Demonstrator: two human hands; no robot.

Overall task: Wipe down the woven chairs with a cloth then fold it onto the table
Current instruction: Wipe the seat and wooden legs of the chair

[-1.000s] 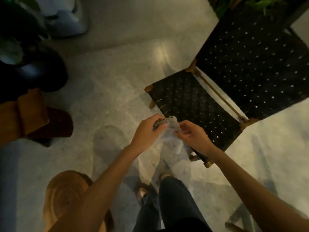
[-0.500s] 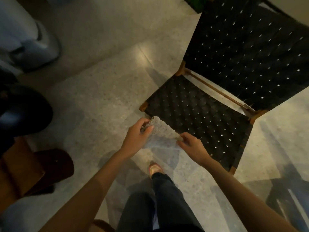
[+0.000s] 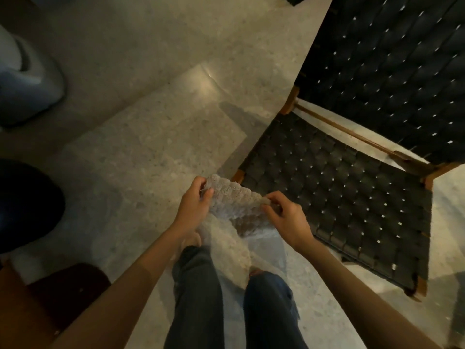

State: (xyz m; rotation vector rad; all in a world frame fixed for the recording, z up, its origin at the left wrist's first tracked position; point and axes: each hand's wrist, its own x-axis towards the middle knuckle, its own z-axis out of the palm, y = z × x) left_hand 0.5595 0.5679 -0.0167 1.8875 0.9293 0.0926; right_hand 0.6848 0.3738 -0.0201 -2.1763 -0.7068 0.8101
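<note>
**Cloth held taut in both hands at the corner of the woven chair**

We see the cloth (image 3: 235, 201), a pale, bumpy-textured rag, held up in the air between two bare hands, its top edge pulled into a line. The left hand (image 3: 193, 202) grips the left end: the fingers curl over the top edge and the thumb presses on the near face. The right hand (image 3: 288, 217) pinches the right end, its fingers bent over the edge and bunched close together. The lower part of the cloth hangs down blurred toward the person's legs (image 3: 198, 298) in dark jeans, and it hides most of the feet and the floor beneath.

Just to the right stands the woven chair. Its black seat (image 3: 347, 197) has wooden corners, and its black back (image 3: 392, 66) rises behind a thin wooden rail. The cloth sits just beside the seat's near left corner. We cannot tell whether it touches the weave, because the right hand and the cloth cover that stretch of the seat's edge.

Around them we find a speckled stone floor (image 3: 156, 117), a pale grey rounded object (image 3: 27, 81) at the upper left, a dark rounded shape (image 3: 25, 202) at the left edge and a brown wooden piece (image 3: 37, 311) at the lower left, too dim to name.
</note>
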